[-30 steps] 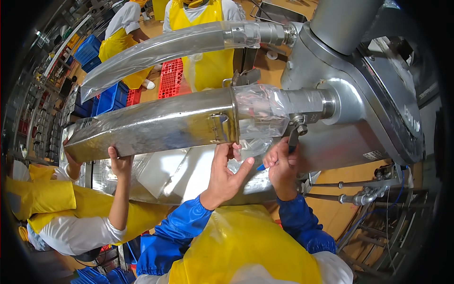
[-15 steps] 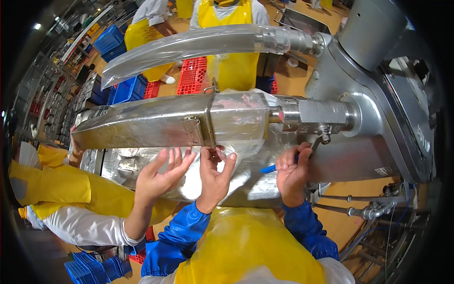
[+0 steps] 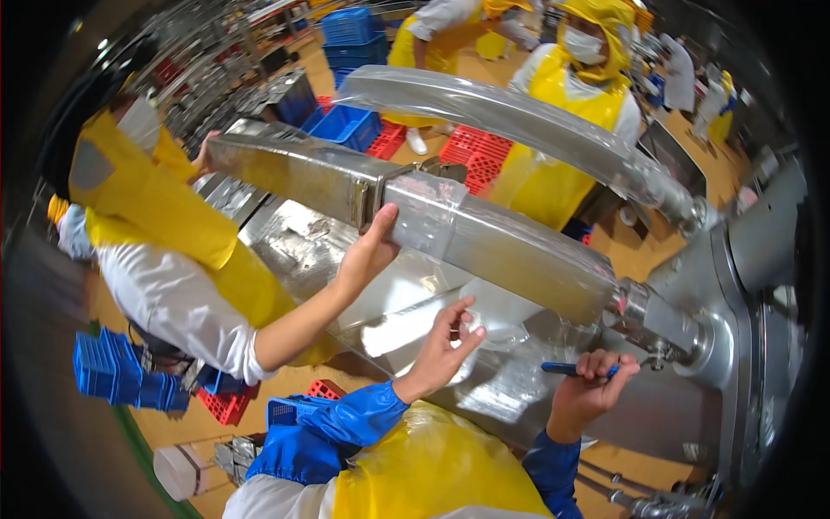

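Plastic bag (image 3: 519,251) and blue tool (image 3: 560,368).
Left hand (image 3: 439,356) half open, apparently empty; right hand (image 3: 590,391) curled round the tool, best kept clear of the bag.

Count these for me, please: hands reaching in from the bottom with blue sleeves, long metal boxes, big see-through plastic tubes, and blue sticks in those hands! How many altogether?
Hands: 2 (left hand, right hand)
Long metal box: 1
Plastic tubes: 2 (upper tube, lower tube)
Blue stick: 1
Total: 6
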`<state>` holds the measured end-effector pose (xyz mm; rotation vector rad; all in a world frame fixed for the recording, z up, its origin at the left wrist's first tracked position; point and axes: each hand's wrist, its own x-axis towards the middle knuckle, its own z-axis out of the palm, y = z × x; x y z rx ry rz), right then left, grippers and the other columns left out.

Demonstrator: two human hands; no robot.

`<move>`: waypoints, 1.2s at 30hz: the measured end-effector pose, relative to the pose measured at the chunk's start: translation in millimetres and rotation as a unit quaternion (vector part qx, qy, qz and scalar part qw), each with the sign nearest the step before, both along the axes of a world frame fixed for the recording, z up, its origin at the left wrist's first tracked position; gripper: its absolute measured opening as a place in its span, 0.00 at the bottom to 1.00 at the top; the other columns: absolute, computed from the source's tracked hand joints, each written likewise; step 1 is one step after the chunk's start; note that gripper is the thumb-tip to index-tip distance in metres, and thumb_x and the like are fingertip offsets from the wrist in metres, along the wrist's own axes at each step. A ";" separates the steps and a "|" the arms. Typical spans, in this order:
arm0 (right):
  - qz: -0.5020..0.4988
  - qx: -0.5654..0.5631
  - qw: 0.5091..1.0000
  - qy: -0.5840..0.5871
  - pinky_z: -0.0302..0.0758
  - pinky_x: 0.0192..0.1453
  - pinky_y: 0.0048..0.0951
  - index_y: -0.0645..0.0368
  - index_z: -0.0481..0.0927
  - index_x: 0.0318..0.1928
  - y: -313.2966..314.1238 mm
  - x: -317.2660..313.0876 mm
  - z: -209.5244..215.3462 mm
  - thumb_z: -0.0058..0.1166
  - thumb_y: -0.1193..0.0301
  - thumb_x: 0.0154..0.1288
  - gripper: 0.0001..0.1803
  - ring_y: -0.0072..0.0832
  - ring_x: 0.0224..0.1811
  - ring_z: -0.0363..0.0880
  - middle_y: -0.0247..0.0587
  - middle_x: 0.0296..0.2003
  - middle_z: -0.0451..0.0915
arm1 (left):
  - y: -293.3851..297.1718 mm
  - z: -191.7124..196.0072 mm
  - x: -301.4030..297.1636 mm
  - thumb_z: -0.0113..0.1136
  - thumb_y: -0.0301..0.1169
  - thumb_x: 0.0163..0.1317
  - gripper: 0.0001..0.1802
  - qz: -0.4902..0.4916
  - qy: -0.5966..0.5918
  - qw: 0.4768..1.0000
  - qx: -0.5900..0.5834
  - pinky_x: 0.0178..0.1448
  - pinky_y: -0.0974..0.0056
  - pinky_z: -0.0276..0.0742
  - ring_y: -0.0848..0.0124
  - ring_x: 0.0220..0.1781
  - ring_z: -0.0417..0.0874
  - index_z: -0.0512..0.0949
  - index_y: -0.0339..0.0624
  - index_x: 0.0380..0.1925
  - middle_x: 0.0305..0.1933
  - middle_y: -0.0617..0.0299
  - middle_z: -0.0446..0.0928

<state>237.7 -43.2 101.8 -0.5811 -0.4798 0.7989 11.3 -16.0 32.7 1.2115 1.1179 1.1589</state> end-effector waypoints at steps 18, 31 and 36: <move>0.016 -0.194 0.936 -0.294 0.52 0.18 0.21 0.55 0.70 0.52 -31.8 94.6 -40.0 0.51 0.65 0.82 0.09 0.14 0.14 0.51 0.21 0.18 0.55 | -7.2 24.3 -13.9 0.67 0.36 0.72 0.32 -0.037 0.056 0.997 0.032 0.58 0.68 0.72 0.77 0.44 0.68 0.69 0.41 0.72 0.51 0.63 0.66; 0.017 -0.200 0.953 -0.226 0.55 0.16 0.22 0.54 0.66 0.54 -29.0 81.6 -32.7 0.47 0.76 0.79 0.09 0.14 0.14 0.55 0.29 0.17 0.59 | -18.7 32.5 2.0 0.69 0.37 0.70 0.31 -0.032 0.071 0.995 0.062 0.56 0.68 0.72 0.75 0.45 0.68 0.71 0.41 0.69 0.49 0.63 0.66; 0.161 -0.061 0.981 -0.089 0.75 0.38 0.31 0.64 0.68 0.64 -29.3 88.2 -27.5 0.47 0.62 0.81 0.21 0.29 0.31 0.75 0.40 0.30 0.76 | -24.1 25.9 32.0 0.69 0.39 0.70 0.32 -0.075 0.093 0.990 0.078 0.55 0.66 0.72 0.73 0.45 0.69 0.71 0.42 0.70 0.49 0.61 0.67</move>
